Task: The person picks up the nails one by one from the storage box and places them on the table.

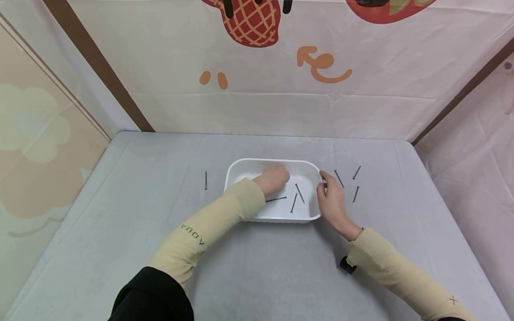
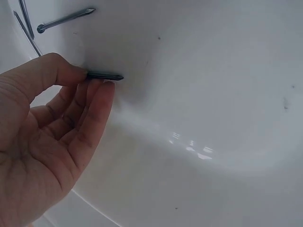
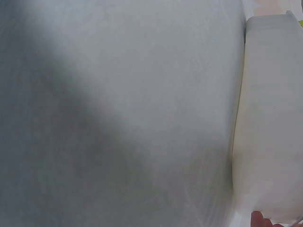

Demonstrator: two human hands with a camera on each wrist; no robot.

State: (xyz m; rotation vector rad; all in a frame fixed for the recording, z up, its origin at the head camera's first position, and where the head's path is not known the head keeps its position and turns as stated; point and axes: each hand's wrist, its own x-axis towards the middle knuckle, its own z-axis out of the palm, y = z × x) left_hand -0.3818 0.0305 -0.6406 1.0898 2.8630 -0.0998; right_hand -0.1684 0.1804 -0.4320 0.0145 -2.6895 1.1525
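Here's the left hand [image 1: 274, 179], down inside the glossy white rounded-rectangular tray [image 1: 250, 167], pinching a slim dark-grey metal nail [image 2: 105, 76] between thumb and fingers just over the tray's surface! That nail should be light, stiff and rather slick, hard to break; a pinch along the shank looks the sound hold. In the left-wrist view its long axis runs nine to three, pointed tip at three, far end lost in the grip. At the tray's three o'clock end, the right hand [image 1: 334, 203] grips the rim. Three loose nails [image 1: 275, 199] lie in the tray between four and six o'clock of the left hand. Out on the pale grey cloth-covered table [image 1: 265, 272], one more nail [image 1: 206, 180] sits at nine o'clock, and three others [image 1: 355, 195] gather around three.
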